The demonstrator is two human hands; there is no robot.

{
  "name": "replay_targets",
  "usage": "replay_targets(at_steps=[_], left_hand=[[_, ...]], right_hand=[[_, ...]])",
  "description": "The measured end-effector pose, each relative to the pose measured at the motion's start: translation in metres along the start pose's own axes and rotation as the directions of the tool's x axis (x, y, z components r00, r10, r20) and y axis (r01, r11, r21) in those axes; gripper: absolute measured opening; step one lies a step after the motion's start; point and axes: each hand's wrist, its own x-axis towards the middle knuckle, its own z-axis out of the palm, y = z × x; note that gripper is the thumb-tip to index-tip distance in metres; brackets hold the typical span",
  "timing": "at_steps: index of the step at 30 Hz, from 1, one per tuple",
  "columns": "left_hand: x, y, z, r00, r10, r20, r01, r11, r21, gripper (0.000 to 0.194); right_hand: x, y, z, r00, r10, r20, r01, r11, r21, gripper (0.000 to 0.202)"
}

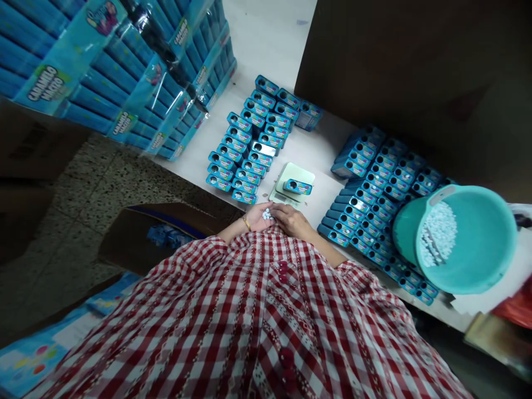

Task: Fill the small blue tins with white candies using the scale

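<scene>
Cupped with the palm up, my left hand (256,218) holds a small pile of white candies (266,214) close to my body. My right hand (290,220) meets it at the candies, fingers bent and pressed together; what is between them is hidden. Just beyond both hands, a pale scale (284,198) sits at the table's front edge. On its plate stands a blue candy box (299,187) with a round hole in its top.
Rows of blue boxes (245,166) stand left of the scale, and more boxes (374,199) stand to its right. A turquoise bucket (490,238) holds white candies at far right. Wrapped display packs (103,83) are stacked at left. An open carton (137,233) lies below the table.
</scene>
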Motion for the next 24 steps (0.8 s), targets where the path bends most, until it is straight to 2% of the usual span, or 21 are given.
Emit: replay_targets(at_steps=[4, 7, 9, 13, 15, 17, 19, 21, 24], left_hand=[[0.005, 0.007, 0.023, 0.993, 0.115, 0.029, -0.114, 0.993, -0.037, 0.033], [0.010, 0.013, 0.031, 0.984, 0.170, 0.059, -0.166, 0.984, -0.062, 0.032], [0.013, 0.017, 0.031, 0.984, 0.169, 0.059, -0.165, 0.985, -0.054, 0.032], [0.014, 0.024, 0.027, 0.984, 0.177, 0.021, -0.176, 0.984, -0.023, 0.034], [0.012, 0.024, 0.023, 0.982, 0.186, 0.019, -0.186, 0.982, -0.024, 0.035], [0.009, 0.021, 0.018, 0.983, 0.185, 0.020, -0.184, 0.982, -0.032, 0.036], [0.007, 0.015, 0.013, 0.986, 0.168, 0.013, -0.167, 0.985, -0.042, 0.037], [0.005, 0.007, 0.007, 0.993, 0.115, 0.012, -0.114, 0.992, -0.050, 0.039], [0.004, -0.003, -0.003, 1.000, -0.009, 0.020, 0.010, 0.998, -0.065, 0.044]], right_hand=[[0.008, 0.008, -0.022, 0.990, -0.007, -0.139, 0.008, 1.000, 0.012, 0.026], [0.017, 0.023, -0.035, 0.962, 0.060, -0.265, -0.051, 0.998, 0.042, 0.020], [0.023, 0.036, -0.040, 0.939, 0.145, -0.311, -0.140, 0.989, 0.037, 0.017], [0.025, 0.052, -0.046, 0.916, 0.282, -0.284, -0.297, 0.955, -0.010, 0.017], [0.022, 0.049, -0.047, 0.900, 0.318, -0.298, -0.340, 0.940, -0.027, 0.020], [0.017, 0.037, -0.044, 0.901, 0.301, -0.314, -0.327, 0.944, -0.034, 0.023], [0.011, 0.020, -0.035, 0.937, 0.227, -0.265, -0.248, 0.967, -0.050, 0.025], [0.007, 0.003, -0.020, 0.980, 0.142, -0.142, -0.154, 0.985, -0.080, 0.027], [0.003, -0.009, 0.001, 0.994, 0.100, 0.052, -0.094, 0.990, -0.104, 0.030]])
